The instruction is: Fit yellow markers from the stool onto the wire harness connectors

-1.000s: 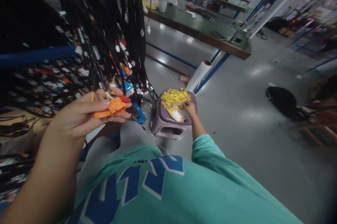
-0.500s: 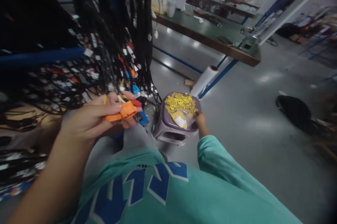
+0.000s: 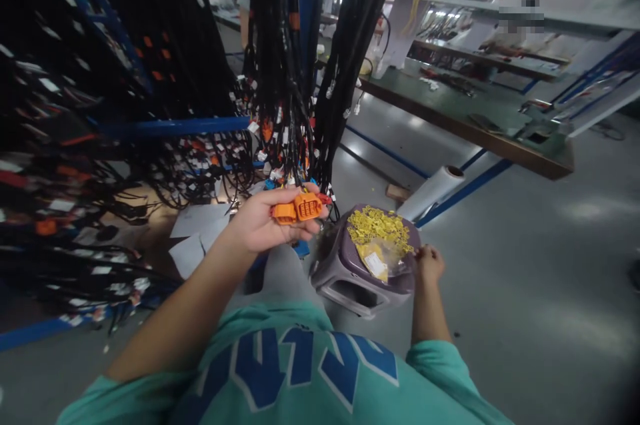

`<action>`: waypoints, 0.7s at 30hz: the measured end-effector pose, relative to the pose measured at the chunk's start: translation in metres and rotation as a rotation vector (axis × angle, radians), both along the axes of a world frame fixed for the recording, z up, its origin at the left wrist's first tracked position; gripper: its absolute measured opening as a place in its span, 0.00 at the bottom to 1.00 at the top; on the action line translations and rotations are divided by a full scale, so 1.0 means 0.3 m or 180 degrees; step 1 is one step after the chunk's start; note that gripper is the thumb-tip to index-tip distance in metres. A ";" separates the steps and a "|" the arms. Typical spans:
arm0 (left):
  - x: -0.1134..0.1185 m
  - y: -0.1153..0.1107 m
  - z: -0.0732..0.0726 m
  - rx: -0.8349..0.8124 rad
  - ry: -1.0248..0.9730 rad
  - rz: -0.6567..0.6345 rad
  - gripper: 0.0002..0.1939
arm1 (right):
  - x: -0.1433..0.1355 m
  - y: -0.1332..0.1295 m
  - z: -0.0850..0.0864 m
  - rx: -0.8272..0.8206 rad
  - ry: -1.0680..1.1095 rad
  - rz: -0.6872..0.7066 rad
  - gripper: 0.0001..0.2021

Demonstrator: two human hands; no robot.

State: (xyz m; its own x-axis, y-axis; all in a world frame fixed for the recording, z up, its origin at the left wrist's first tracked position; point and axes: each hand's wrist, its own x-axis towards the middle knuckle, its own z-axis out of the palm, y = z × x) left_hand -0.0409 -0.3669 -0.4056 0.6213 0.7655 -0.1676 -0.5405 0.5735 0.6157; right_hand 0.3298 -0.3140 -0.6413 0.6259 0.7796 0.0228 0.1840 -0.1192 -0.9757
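My left hand [image 3: 253, 222] is palm up, its fingers curled round orange wire connectors [image 3: 307, 206], with the cavities of the larger one facing me. A small red connector [image 3: 325, 199] shows at their right end. Wires run from them up toward the hanging black bundles. My right hand [image 3: 429, 264] is at the right edge of a purple-grey stool [image 3: 345, 255], its fingers curled in; whatever they pinch is too small to make out. On the stool lie a pile of small yellow plastic pieces [image 3: 379, 228] and a clear bag [image 3: 395, 258] with a white label.
Black cable bundles [image 3: 280, 45] with many white-tagged ends hang from a blue rack [image 3: 200, 125] ahead and left. A green-topped workbench [image 3: 450, 98] stands at the right. A roll of clear film [image 3: 433, 192] leans by its leg. White paper sheets [image 3: 200, 222] lie at left.
The view has turned left. My left hand has rolled further palm up, exposing the connector's cavities. My right hand has drawn back from the bag to just beyond the stool's edge.
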 end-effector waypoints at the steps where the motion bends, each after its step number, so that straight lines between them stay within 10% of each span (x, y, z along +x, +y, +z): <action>1: 0.002 0.000 0.001 -0.0032 0.0030 0.0053 0.10 | -0.038 0.002 0.047 0.0083 0.0181 0.0036 0.15; 5: 0.014 -0.006 0.007 -0.0197 0.0240 0.0369 0.11 | -0.243 -0.051 0.286 0.0397 0.0812 0.0753 0.19; 11: 0.016 -0.030 0.027 -0.0158 0.0420 0.0565 0.13 | -0.534 -0.194 0.606 0.0657 0.2052 0.3001 0.18; 21: 0.019 -0.075 0.047 0.0001 0.0417 0.0711 0.12 | -0.629 -0.245 0.687 0.1133 0.1898 0.3241 0.15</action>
State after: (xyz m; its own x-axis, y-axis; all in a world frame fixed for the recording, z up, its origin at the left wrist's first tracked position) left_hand -0.0354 -0.3893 -0.3914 0.4097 0.8813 -0.2354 -0.5693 0.4486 0.6889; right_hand 0.1410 -0.3876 -0.4352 -0.2782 0.9267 0.2526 -0.4478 0.1075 -0.8877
